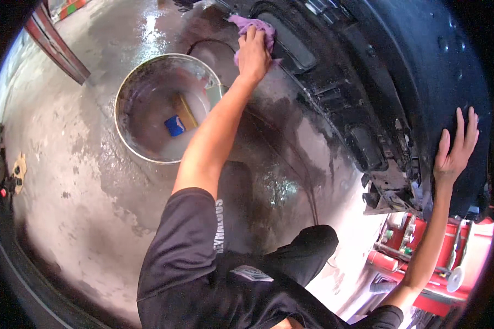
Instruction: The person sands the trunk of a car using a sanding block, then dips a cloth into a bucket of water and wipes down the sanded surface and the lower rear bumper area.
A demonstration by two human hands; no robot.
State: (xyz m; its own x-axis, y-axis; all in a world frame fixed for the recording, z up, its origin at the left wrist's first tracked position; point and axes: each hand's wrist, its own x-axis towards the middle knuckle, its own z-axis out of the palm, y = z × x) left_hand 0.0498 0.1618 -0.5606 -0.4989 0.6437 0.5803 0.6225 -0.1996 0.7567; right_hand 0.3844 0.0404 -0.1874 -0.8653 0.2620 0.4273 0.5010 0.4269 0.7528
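Note:
My left hand point(254, 54) reaches far forward, its fingers closed over a bunched purple cloth point(266, 28). It presses the cloth against the edge of a large black car panel point(334, 66) with moulded recesses. Part of the cloth is hidden under the fingers. On the right, my right hand point(458, 143) rests on the smooth dark outer surface point(417, 49) of the same panel. Its fingers are stretched out and spread, with nothing in them.
A round metal tub point(127, 140) with cloudy water stands left of my left forearm, a blue block point(174, 125) and a brownish block point(186, 112) in it. A dark hose point(288, 143) crosses the wet floor. Red equipment point(480, 247) stands lower right, a red post point(55, 46) upper left.

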